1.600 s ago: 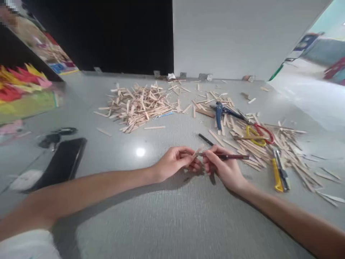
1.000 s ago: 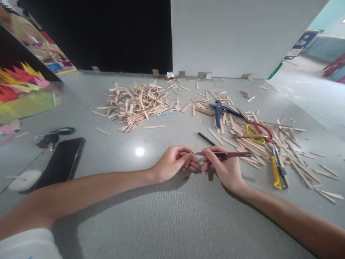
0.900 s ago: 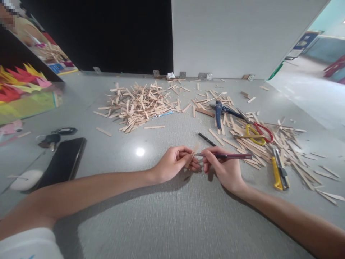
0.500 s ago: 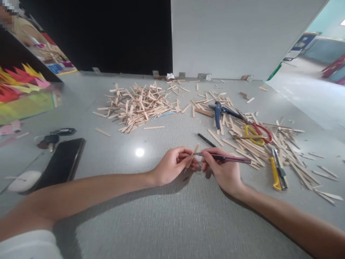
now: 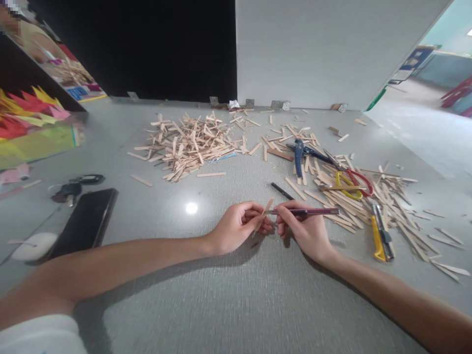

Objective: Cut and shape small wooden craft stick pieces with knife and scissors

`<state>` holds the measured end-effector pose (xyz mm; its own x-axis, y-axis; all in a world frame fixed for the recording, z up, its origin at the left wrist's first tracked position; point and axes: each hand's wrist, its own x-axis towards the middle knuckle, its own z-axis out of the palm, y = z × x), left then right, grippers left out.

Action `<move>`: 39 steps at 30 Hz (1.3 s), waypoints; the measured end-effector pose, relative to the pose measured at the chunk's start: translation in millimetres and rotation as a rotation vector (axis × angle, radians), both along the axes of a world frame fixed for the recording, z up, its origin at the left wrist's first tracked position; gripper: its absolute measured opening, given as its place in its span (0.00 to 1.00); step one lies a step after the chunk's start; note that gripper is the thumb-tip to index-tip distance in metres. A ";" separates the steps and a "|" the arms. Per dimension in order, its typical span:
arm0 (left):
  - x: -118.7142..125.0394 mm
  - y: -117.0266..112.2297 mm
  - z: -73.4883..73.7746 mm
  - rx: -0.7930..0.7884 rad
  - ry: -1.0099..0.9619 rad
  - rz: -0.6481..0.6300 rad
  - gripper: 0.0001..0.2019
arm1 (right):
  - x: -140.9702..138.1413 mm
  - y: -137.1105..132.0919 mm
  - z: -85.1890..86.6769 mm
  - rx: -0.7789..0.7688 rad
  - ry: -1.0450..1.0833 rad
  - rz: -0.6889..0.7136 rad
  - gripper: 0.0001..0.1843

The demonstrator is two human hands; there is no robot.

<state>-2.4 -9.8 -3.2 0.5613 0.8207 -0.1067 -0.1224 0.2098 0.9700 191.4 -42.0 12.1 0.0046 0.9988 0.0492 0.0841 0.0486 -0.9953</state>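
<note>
My left hand (image 5: 238,226) is closed, pinching a small flat wooden stick (image 5: 269,205) that points up from the fingertips. In my right hand (image 5: 304,228) is a slim craft knife (image 5: 319,212) with a dark red handle, held like a pen. Its thin metal tip touches or nearly touches the stick; the exact contact is too small to tell. Behind the right hand lies a black pen-like rod (image 5: 282,191), its near end hidden by the hand. A dark scrap lies on the table just below the left fingers.
A heap of wooden sticks (image 5: 191,145) lies at the back. On the right, blue-handled cutters (image 5: 299,160), red-and-yellow scissors (image 5: 356,184) and a yellow box cutter (image 5: 378,238) rest among cut pieces. At left are a phone (image 5: 86,221), keys (image 5: 70,192) and folded paper (image 5: 37,123).
The knife's handle has swung slightly, its far end rising and shifting left. My left hand stays in place with the stick.
</note>
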 end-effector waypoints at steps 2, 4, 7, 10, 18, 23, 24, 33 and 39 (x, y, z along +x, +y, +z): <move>-0.4 0.9 0.8 -0.017 -0.015 -0.008 0.24 | 0.9 1.7 1.3 -0.030 0.028 0.013 0.26; -0.7 2.0 1.2 -0.044 -0.039 -0.024 0.22 | 1.7 3.2 2.2 -0.059 0.057 0.025 0.27; -1.3 3.7 0.8 -0.088 -0.091 -0.040 0.21 | 2.9 3.6 2.6 -0.082 0.090 0.045 0.27; -2.4 5.6 -0.6 -0.125 -0.145 -0.056 0.20 | 4.1 1.4 1.7 -0.042 0.084 0.063 0.25; -3.5 9.2 -5.4 -0.163 -0.191 -0.053 0.20 | 5.3 -1.1 -1.2 0.159 -0.017 0.105 0.15; -2.4 5.6 -2.9 -0.118 -0.140 -0.045 0.20 | 2.3 -0.6 1.3 0.075 0.006 0.048 0.21; -2.3 4.2 -1.8 -0.096 -0.118 -0.043 0.20 | 1.7 -0.7 1.8 0.034 0.036 0.029 0.22; -0.4 -3.0 1.2 0.005 0.009 -0.011 0.18 | 0.1 1.9 -0.6 -0.134 0.153 0.005 0.25; 1.1 -3.0 -0.2 -0.021 -0.008 -0.007 0.19 | -2.4 3.1 -4.0 -0.174 0.229 -0.036 0.26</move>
<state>-1.4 -12.8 -3.4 0.5683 0.8142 -0.1191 -0.1288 0.2309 0.9644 189.0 -38.9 8.1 0.0311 0.9911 -0.1293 -0.1452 -0.1235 -0.9817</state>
